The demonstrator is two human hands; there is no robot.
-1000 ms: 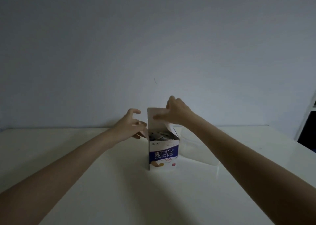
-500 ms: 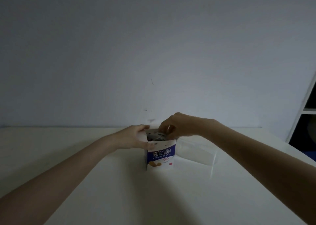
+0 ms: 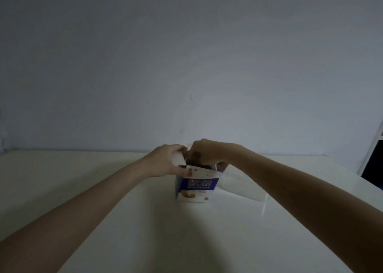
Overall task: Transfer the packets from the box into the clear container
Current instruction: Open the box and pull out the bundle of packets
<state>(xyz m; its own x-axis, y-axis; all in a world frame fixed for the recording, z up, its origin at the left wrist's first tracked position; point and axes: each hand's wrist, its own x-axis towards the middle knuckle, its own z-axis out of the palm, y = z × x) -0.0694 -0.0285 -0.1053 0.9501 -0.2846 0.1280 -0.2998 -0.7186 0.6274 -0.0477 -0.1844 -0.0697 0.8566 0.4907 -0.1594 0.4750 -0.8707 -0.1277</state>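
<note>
a dim room with a bare grey wall [image 3: 186,54] is backing a white table [image 3: 145,221], where a small blue-and-white cardboard box [image 3: 195,187] is standing upright with its top open. the left hand [image 3: 167,161] is gripping the box's near left upper corner, thumb pressing on the front panel, steadying it. the right hand [image 3: 207,153] is reaching down into the open mouth from above, fingers curling among the dark packets [image 3: 191,162]; whether they are actually pinching one cannot be told, since the contents are shadowed and blurred. the packets are sitting inside the box, directly under the right hand. the clear plastic container [image 3: 244,184] is lying just beside the box at its three o'clock, under the right forearm, and appears to be holding nothing. the coming lift likely goes up and then rightward, a short path favouring the right hand.
</note>
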